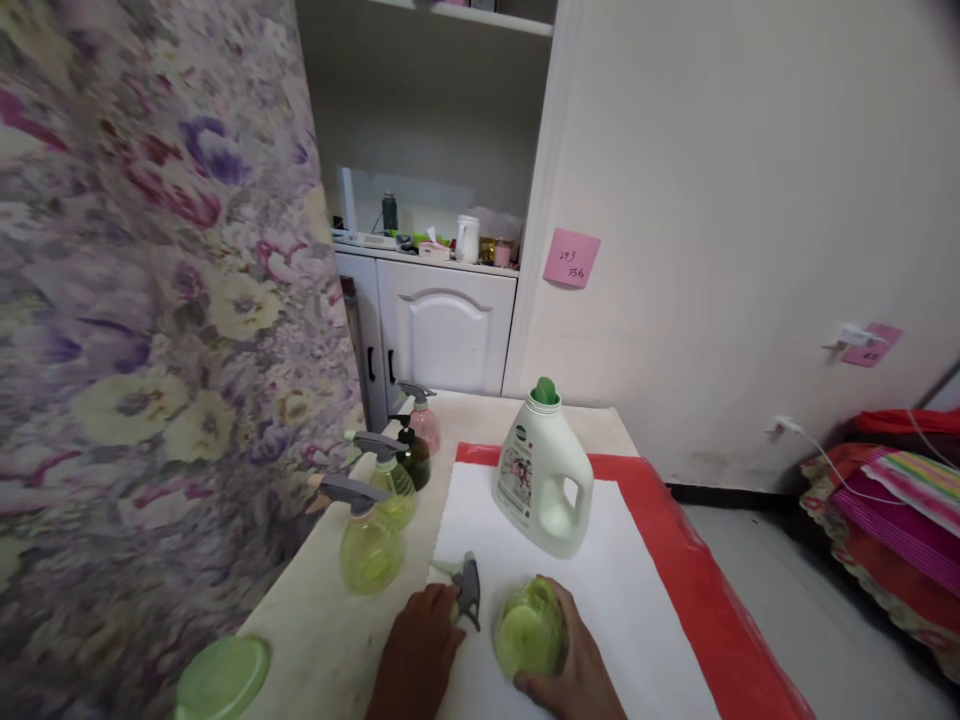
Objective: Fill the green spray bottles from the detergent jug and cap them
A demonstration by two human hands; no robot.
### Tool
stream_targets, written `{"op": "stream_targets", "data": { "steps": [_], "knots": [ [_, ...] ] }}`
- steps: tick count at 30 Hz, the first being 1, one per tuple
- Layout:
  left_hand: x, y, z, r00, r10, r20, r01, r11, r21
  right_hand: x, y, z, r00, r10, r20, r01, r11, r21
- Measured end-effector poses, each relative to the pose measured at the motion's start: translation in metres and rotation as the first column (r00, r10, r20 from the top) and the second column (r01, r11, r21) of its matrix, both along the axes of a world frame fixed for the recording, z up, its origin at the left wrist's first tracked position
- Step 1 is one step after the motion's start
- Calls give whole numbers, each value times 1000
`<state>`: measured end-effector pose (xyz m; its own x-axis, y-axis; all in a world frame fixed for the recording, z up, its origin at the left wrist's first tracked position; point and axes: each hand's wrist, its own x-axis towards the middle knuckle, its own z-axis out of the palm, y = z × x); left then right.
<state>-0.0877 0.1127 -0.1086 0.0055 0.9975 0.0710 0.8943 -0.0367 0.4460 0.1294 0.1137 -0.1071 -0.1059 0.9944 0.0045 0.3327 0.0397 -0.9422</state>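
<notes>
My left hand (421, 640) is closed around the collar of a grey spray trigger head (469, 590), which lies on its side low over the white sheet (630, 600). My right hand (574, 660) wraps the right side of a translucent yellow-green spray bottle body (525, 632), tilted so that its base faces me. Behind both hands stands a large pale green jug (544, 475) with a handle and a green spout (546, 391) at its neck. The trigger head and the bottle are apart.
Along the table's left side stand a yellow-green spray bottle (371, 550), another spray bottle (394, 490), a dark pump bottle (412, 455) and a pink spray bottle (425, 422). A green round lid or tub (223, 678) sits front left. Red covering (675, 550) borders the sheet.
</notes>
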Motion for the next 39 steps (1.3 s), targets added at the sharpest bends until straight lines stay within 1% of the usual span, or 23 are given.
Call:
{"op": "stream_targets", "data": {
  "steps": [2, 4, 8, 10, 13, 15, 17, 19, 20, 22, 23, 25, 27, 28, 29, 30, 32, 34, 36, 39],
  "knots": [
    [5, -1, 2, 998, 6, -59, -6, 1000, 7, 3, -2, -2, 1000, -24, 12, 24, 1000, 13],
    [7, -2, 4, 996, 13, -87, -11, 1000, 23, 7, -5, -4, 998, -52, 40, 52, 999, 12],
    [8, -1, 3, 994, 44, -103, -39, 998, 53, 19, -13, -8, 992, -94, 84, 93, 996, 17],
    [9, -1, 3, 992, 63, -110, -56, 996, 67, 22, -16, -11, 992, -90, 86, 90, 996, 11],
    [10, -2, 5, 991, 80, -110, -71, 994, 89, 23, -18, -13, 993, -79, 89, 80, 997, -5],
    [9, -3, 8, 991, 77, -108, -66, 992, 108, 21, -17, -13, 992, -90, 85, 90, 996, 11],
    [8, -6, 13, 996, 84, -22, -80, 987, 142, 19, -17, -12, 991, -104, 81, 101, 994, 42],
    [6, -11, 22, 979, 91, 180, -124, 975, 182, 18, -17, -9, 991, -100, 92, 96, 994, 53],
    [6, -13, 27, 947, 99, 305, -163, 967, 194, 18, -17, -6, 990, -98, 97, 94, 994, 50],
    [9, -18, 43, 830, 133, 542, -265, 949, 173, 18, -18, 0, 990, -97, 99, 94, 995, 33],
    [12, -20, 54, 753, 143, 643, -307, 940, 150, 18, -19, 3, 991, -95, 94, 93, 995, 26],
    [23, -23, 78, 559, 128, 819, -370, 923, 108, 19, -20, 7, 993, -92, 76, 91, 996, 15],
    [38, -25, 105, 342, 24, 939, -390, 913, 119, 20, -20, 10, 995, -83, 58, 82, 996, 17],
    [46, -26, 118, 240, -32, 970, -401, 907, 129, 21, -20, 10, 996, -76, 49, 75, 997, 21],
    [55, -27, 130, 158, -93, 983, -408, 901, 151, 22, -20, 10, 997, -68, 41, 67, 997, 24],
    [63, -28, 140, 103, -147, 984, -399, 900, 176, 23, -20, 9, 998, -54, 30, 53, 998, 32],
    [79, -30, 154, 34, -233, 972, -389, 892, 228, 26, -19, 8, 1000, -18, 2, 18, 998, 57],
    [91, -31, 160, 0, -277, 961, -400, 881, 254, 28, -19, 7, 1000, -3, -25, 5, 997, 81],
    [101, -30, 161, -9, -291, 957, -415, 872, 261, 29, -19, 7, 999, 4, -38, 0, 995, 98],
    [112, -27, 157, -2, -280, 960, -421, 871, 253, 29, -21, 10, 1000, 1, -14, 0, 996, 91]
  ]
}}
